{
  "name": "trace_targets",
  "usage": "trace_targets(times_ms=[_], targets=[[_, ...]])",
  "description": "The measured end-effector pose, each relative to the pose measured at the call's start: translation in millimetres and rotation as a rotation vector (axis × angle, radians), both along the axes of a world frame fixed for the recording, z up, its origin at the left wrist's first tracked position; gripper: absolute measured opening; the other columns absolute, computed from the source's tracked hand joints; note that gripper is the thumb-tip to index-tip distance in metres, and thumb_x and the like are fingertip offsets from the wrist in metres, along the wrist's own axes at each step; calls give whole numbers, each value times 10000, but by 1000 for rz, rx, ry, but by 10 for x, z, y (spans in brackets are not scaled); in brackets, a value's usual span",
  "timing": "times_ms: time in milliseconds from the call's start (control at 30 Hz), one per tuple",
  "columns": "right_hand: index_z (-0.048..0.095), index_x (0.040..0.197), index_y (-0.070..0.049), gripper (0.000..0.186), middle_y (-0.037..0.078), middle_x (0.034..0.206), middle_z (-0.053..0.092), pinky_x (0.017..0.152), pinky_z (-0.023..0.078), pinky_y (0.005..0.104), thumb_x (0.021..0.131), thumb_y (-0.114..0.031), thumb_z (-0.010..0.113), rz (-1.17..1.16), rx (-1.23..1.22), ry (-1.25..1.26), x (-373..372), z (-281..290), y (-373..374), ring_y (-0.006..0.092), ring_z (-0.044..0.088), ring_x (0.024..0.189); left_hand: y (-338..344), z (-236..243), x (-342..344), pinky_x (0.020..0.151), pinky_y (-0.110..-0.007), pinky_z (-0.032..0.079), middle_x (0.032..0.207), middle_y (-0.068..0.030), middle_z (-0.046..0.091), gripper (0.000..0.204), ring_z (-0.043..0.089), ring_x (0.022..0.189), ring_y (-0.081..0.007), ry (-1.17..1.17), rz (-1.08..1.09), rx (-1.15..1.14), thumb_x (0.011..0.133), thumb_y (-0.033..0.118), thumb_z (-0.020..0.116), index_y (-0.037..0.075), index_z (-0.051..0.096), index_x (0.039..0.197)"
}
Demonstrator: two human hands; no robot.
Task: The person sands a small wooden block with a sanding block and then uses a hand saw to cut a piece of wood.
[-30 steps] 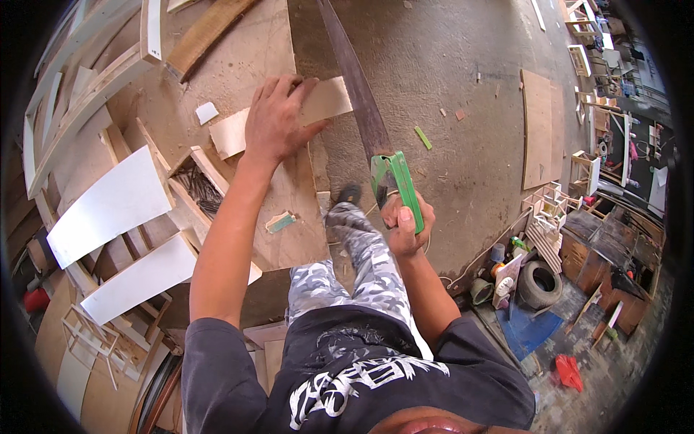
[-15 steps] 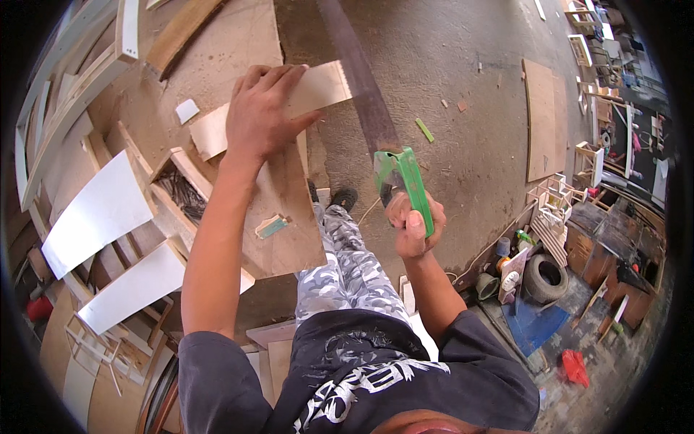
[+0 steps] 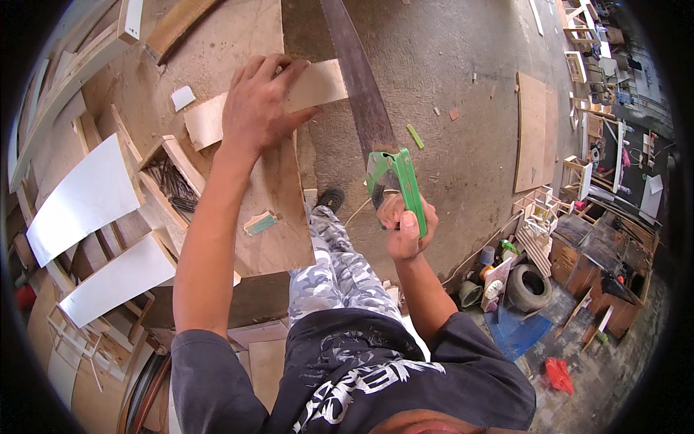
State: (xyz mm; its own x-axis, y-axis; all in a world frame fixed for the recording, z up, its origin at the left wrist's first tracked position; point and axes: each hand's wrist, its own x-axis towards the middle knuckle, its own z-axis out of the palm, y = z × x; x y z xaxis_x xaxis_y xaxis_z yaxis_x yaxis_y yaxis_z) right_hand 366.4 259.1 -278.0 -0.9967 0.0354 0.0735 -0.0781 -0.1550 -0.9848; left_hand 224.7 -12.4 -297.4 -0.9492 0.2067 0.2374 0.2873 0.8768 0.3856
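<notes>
My left hand (image 3: 262,105) is closed over a pale wooden board (image 3: 318,83), its fingers over the far edge and its thumb on the near side. The board lies on the plywood bench top (image 3: 271,195), with its right end sticking out past the bench edge. In my right hand (image 3: 409,223) is a handsaw (image 3: 366,101), gripped by its green handle. The dark blade points away from me and runs alongside the board's right end; whether they touch is hard to tell.
A box of nails (image 3: 170,177), white-faced panels (image 3: 87,199), a small white offcut (image 3: 183,98) and a teal-edged scrap (image 3: 261,222) are on the left. A green strip (image 3: 414,136) and plywood sheet (image 3: 533,134) lie on the floor. A tire (image 3: 529,287) is at right.
The view has shifted slightly, so the bench and floor things sit a little further left. Both hands keep their grips; the saw stays beside the board's end, with little visible movement against it.
</notes>
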Motion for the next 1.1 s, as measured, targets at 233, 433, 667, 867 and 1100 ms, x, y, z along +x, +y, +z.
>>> trace_targets(times_ms=[233, 433, 667, 867, 1100], targets=[[524, 761, 2, 367, 41, 632, 488, 472, 338, 303, 957, -296, 612, -4, -13, -18, -24, -2, 8, 124, 461, 529, 11, 8, -13, 1084, -463, 470, 1275, -53, 674, 718, 610, 1217, -307, -5, 10, 36, 721, 450, 898, 167, 705, 1352], [529, 763, 6, 379, 43, 624, 486, 477, 347, 303, 962, -309, 599, -3, 44, -1, -5, 5, -29, 126, 469, 528, 5, 7, -5, 1087, -462, 469, 1274, -53, 675, 708, 608, 1222, -303, -9, 14, 34, 724, 445, 898, 160, 712, 1344], [523, 760, 10, 356, 43, 614, 475, 472, 350, 306, 956, -280, 589, -20, 26, 15, -3, -13, -51, 130, 467, 525, 13, 5, -4, 1084, -463, 470, 1279, -51, 674, 713, 603, 1231, -297, -14, 12, 36, 726, 443, 897, 156, 711, 1351], [533, 769, 17, 335, 45, 608, 475, 468, 341, 302, 964, -251, 585, -24, 40, 9, -3, 19, -82, 128, 465, 525, -3, 13, 6, 1085, -466, 470, 1300, -46, 666, 698, 600, 1245, -295, -19, -6, 25, 750, 447, 881, 149, 707, 1357], [574, 828, 41, 322, 51, 604, 498, 471, 334, 294, 981, -242, 579, -40, 20, -85, -8, 159, -93, 113, 459, 524, -12, -9, -3, 1077, -455, 480, 1329, -30, 648, 690, 584, 1251, -283, -20, -15, -27, 766, 451, 858, 131, 699, 1357]])
